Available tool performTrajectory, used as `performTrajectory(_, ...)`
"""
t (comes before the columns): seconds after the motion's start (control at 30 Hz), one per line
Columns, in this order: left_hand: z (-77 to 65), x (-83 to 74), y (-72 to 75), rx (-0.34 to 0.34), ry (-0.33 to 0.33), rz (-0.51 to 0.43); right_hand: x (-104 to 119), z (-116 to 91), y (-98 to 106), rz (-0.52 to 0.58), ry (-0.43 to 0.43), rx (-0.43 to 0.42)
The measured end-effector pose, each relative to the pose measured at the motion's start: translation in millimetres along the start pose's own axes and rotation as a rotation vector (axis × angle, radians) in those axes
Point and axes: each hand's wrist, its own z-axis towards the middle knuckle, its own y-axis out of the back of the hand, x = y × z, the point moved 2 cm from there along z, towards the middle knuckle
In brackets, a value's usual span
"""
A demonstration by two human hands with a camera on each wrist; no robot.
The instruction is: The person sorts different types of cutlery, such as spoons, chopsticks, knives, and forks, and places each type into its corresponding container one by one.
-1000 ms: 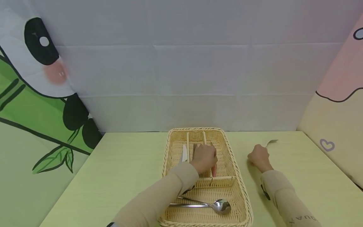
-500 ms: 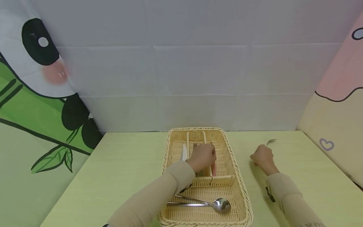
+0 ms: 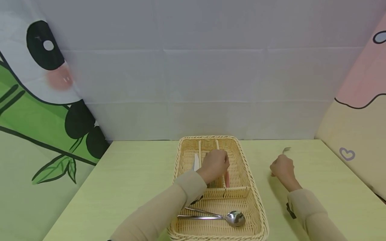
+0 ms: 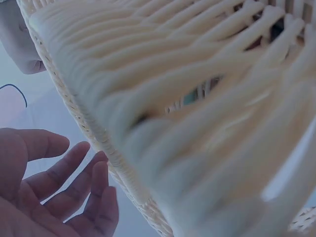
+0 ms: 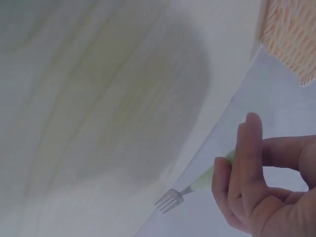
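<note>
My left hand is over the wicker cutlery basket, above its middle and right compartments. In the left wrist view the fingers of this hand are loosely bent, with nothing visible between them. Just below it in the head view is a pink handle, its other end hidden by the hand. To the right of the basket, my right hand holds a fork above the table. The right wrist view shows the fork's green handle gripped in curled fingers, tines pointing outward.
A knife lies in the basket's left compartment. A spoon and other metal handles lie in the wide front compartment. Partly hidden cutlery is under my left hand. Pale table surrounds the basket, with a grey sheet behind.
My right hand has shifted right with the fork, whose tines now show less above the hand. My left hand has risen slightly, while the pink handle stays in nearly the same place.
</note>
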Motion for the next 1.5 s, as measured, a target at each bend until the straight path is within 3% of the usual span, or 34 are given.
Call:
performTrajectory(0.27, 4.0, 1.4, 8.0, -0.104, -0.020, -0.007, 0.9, -7.6, 4.2, 0.037, 0.006, -0.007)
performTrajectory(0.8, 7.2, 10.3, 10.0, -0.083, 0.034, -0.192, 1.6, -21.6, 7.0, 0.128, 0.067, -0.091)
performTrajectory(1.03, 9.1, 9.5, 10.0, -0.099, 0.050, -0.218, 15.1, -32.7, 7.6, 0.184, 0.150, -0.183)
performTrajectory(1.3, 12.9, 8.4, 6.6, -0.119, 0.034, -0.237, 33.8, -49.7, 7.4, 0.181, 0.211, -0.219)
performTrajectory(1.5, 17.1, 7.8, 2.8, -0.123, 0.041, -0.333, 47.6, -65.1, 4.6, 0.178, 0.294, -0.263)
